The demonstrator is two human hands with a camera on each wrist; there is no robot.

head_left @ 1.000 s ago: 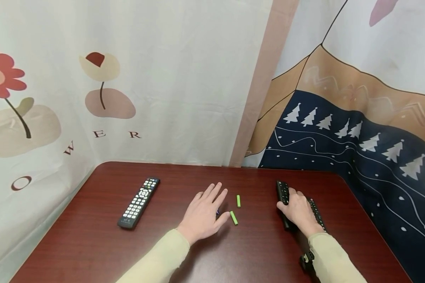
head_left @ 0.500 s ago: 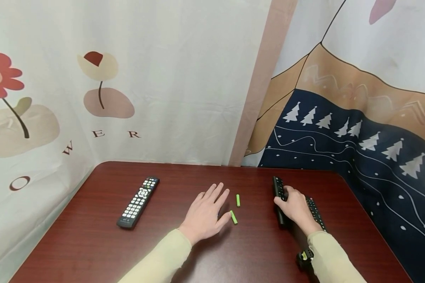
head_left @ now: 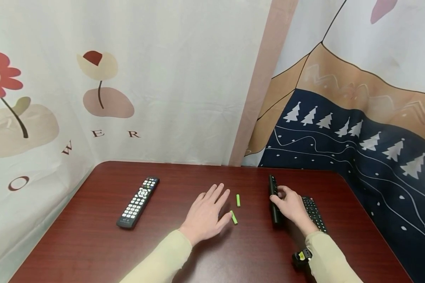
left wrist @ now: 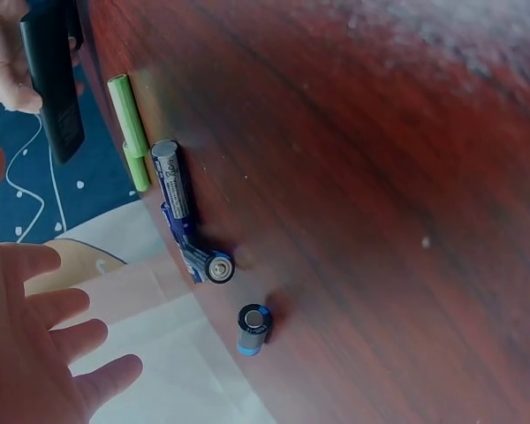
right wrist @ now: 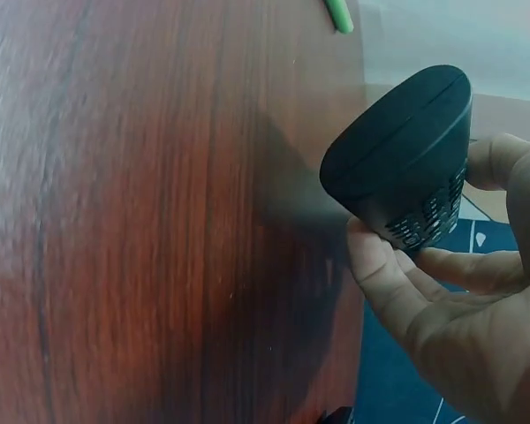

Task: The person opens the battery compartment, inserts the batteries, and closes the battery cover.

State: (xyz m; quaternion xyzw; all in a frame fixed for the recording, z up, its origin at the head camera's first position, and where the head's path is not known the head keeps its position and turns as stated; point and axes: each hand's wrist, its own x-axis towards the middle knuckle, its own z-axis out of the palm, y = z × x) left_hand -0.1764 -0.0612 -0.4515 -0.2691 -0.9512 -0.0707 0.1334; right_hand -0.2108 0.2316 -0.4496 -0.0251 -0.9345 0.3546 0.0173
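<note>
My right hand (head_left: 293,206) grips a black remote control (head_left: 274,210) between thumb and fingers. It is turned onto its side, so its dark edge and back face left; the right wrist view shows the blunt end of this remote (right wrist: 406,141) and some of its buttons. My left hand (head_left: 204,216) is spread with straight fingers above the table and holds nothing. Close to its thumb lie two green batteries (head_left: 238,200). Several blue batteries (left wrist: 172,181) appear beyond the fingers in the left wrist view, one of them standing upright (left wrist: 253,322); the hand hides them from the head view.
A second black remote (head_left: 313,212) lies button side up beside my right wrist, partly covered by it. On the left of the brown table (head_left: 92,239) lies another remote with white buttons (head_left: 138,202). Printed curtains (head_left: 184,98) hang along the table's back and right side.
My right hand has shifted left with the remote and rolled it from button side up onto its side, uncovering more of the remote beside it. The left hand has stayed almost still.
</note>
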